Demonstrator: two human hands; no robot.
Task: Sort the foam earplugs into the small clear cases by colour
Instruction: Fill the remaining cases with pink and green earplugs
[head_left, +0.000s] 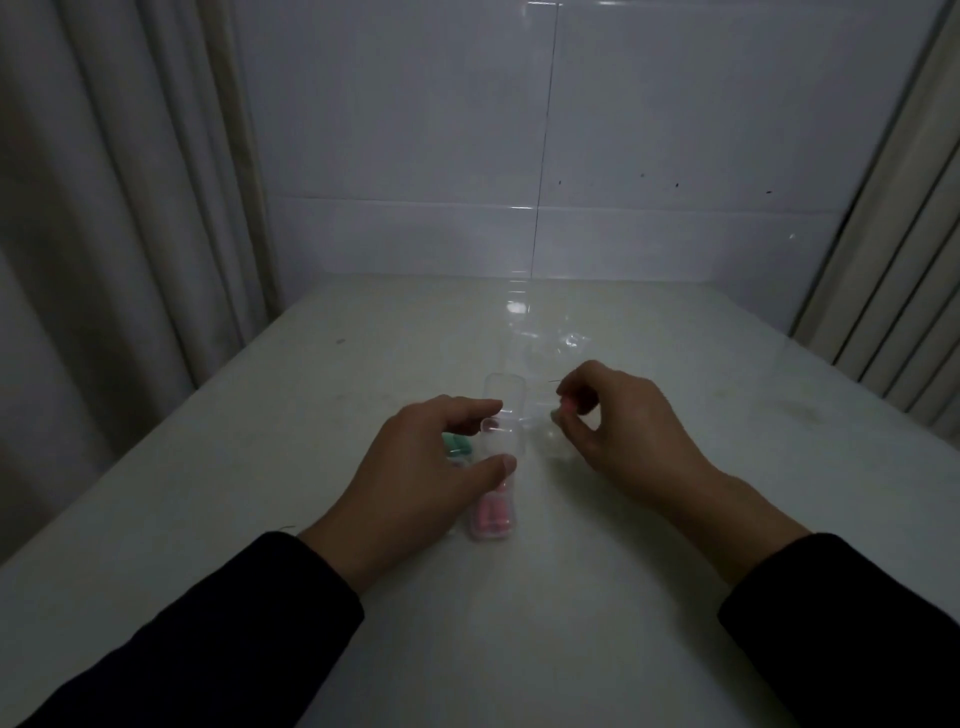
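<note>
A small clear case (501, 439) stands open on the white table (519, 623), its lid (504, 389) tipped back. My left hand (415, 478) holds this case between thumb and forefinger. Nearer to me a second clear case (492, 517) holds pink earplugs. Under my left fingers, part of a case with green earplugs (457, 444) shows. My right hand (618, 421) hovers right of the open case and pinches a pink earplug (568, 400). A green earplug (555, 414) peeks out at the same fingertips.
A tiled wall (571, 156) closes the far table edge. Curtains hang at the left (104, 208) and right (893, 260). The light is dim.
</note>
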